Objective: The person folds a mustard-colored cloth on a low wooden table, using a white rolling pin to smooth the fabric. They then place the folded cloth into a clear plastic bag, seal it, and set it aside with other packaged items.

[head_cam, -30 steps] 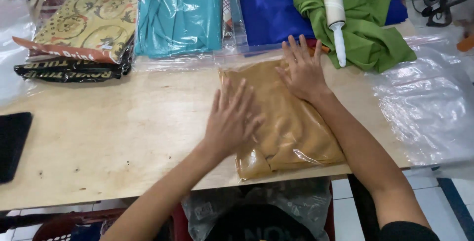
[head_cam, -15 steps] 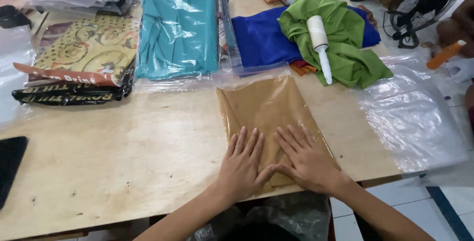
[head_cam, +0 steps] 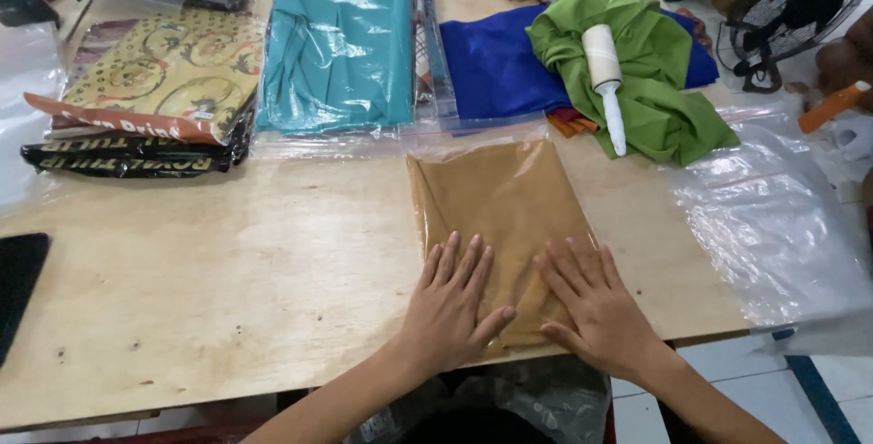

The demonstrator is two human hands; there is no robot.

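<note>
A folded tan-brown cloth in a clear plastic bag (head_cam: pixel 505 199) lies flat on the wooden table (head_cam: pixel 227 289), near its front edge. My left hand (head_cam: pixel 452 303) presses palm-down on the bag's near left part, fingers spread. Beside it, my right hand (head_cam: pixel 593 303) lies flat on the near right part, fingers also apart. Both hands rest on the bag without gripping it. The bag's far open end points toward the back of the table.
Behind lie a bagged teal cloth (head_cam: pixel 341 44), a blue cloth (head_cam: pixel 496 67), a crumpled green cloth (head_cam: pixel 650 80) with a white lint roller (head_cam: pixel 607 80) on it, and patterned packaged fabric (head_cam: pixel 155 89) at the left. Empty clear bags (head_cam: pixel 773 217) overhang the right edge. A fan (head_cam: pixel 787 3) stands far right.
My hands slid from the middle and far part of the bag down to its near end and now lie side by side. The view has tilted a little.
</note>
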